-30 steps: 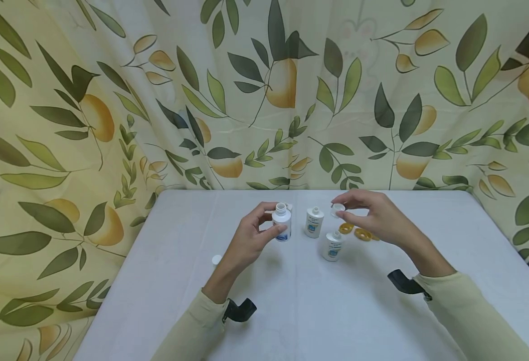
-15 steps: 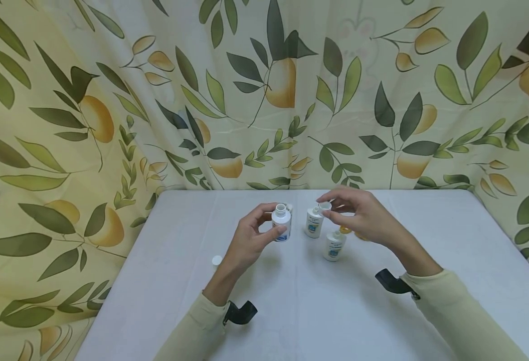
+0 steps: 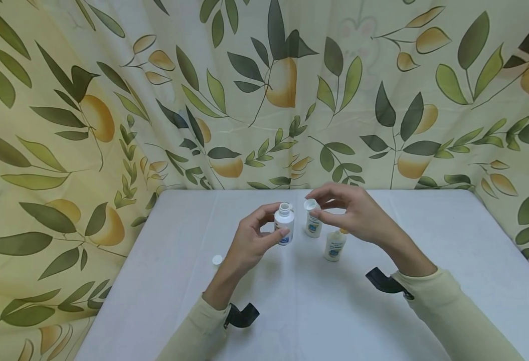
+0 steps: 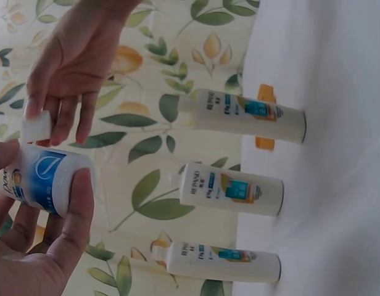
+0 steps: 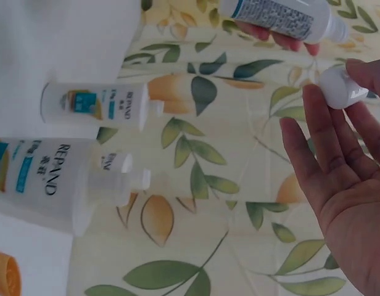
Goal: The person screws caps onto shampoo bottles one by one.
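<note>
In the head view my left hand (image 3: 251, 238) grips a small white bottle (image 3: 284, 224) with a blue label. The bottle is upright and its neck is uncovered. My right hand (image 3: 356, 213) pinches a white cap (image 3: 310, 204) between thumb and fingers, just right of that neck and apart from it. Beneath and behind the cap stands a white REPAND bottle (image 3: 313, 228). Nearer to me is a second REPAND bottle (image 3: 334, 246). The left wrist view shows a third REPAND bottle (image 4: 227, 262) standing in the same row.
A loose white cap (image 3: 217, 260) lies on the white table (image 3: 165, 281), beside my left wrist. An orange cap or ring (image 4: 264, 117) lies behind the bottles, mostly hidden by my right hand in the head view. A leaf-patterned curtain (image 3: 228, 100) hangs behind the table.
My right hand has moved left with the white cap, from above the orange pieces to beside the held bottle's neck. The left hand and its bottle have shifted slightly right.
</note>
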`<action>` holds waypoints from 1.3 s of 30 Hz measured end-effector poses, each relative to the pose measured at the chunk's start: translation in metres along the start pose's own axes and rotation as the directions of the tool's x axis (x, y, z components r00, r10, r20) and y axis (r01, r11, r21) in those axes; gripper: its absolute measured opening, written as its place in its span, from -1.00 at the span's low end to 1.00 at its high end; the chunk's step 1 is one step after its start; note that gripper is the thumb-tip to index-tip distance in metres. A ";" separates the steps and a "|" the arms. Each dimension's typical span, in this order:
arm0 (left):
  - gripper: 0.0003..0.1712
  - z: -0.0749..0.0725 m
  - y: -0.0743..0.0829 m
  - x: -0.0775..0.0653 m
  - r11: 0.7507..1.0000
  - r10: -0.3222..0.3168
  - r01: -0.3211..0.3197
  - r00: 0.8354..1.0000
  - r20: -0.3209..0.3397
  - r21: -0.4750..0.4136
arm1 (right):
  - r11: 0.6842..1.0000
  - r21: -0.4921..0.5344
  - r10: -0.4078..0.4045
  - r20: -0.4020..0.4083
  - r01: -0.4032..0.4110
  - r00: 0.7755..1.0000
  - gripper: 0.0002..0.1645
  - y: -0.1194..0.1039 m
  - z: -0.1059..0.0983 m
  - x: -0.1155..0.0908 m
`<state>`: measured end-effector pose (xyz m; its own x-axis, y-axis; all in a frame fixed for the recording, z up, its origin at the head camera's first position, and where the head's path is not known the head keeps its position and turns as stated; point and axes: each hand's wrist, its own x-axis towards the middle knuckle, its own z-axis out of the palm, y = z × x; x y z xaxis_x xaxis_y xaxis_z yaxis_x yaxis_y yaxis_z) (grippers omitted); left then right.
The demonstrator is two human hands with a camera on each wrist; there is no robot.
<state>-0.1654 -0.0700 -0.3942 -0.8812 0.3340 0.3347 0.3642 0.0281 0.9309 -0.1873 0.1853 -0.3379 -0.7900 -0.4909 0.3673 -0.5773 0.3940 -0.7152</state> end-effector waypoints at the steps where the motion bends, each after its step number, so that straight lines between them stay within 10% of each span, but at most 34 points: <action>1: -0.44 0.000 0.001 0.000 1.000 0.004 -0.004 1.000 0.003 -0.005 | 1.000 -0.002 -0.005 0.000 0.005 1.000 -0.66 -0.002 0.000 0.000; 39: -0.44 0.012 0.005 0.003 0.998 -0.015 0.017 1.000 0.026 -0.059 | 0.992 -0.072 -0.105 -0.020 0.103 0.994 -0.52 -0.032 -0.003 0.011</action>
<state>-0.1623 -0.0575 -0.3909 -0.8785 0.3579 0.3165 0.3309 -0.0221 0.9434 -0.1784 0.1695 -0.3096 -0.7293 -0.5135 0.4522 -0.6689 0.3964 -0.6288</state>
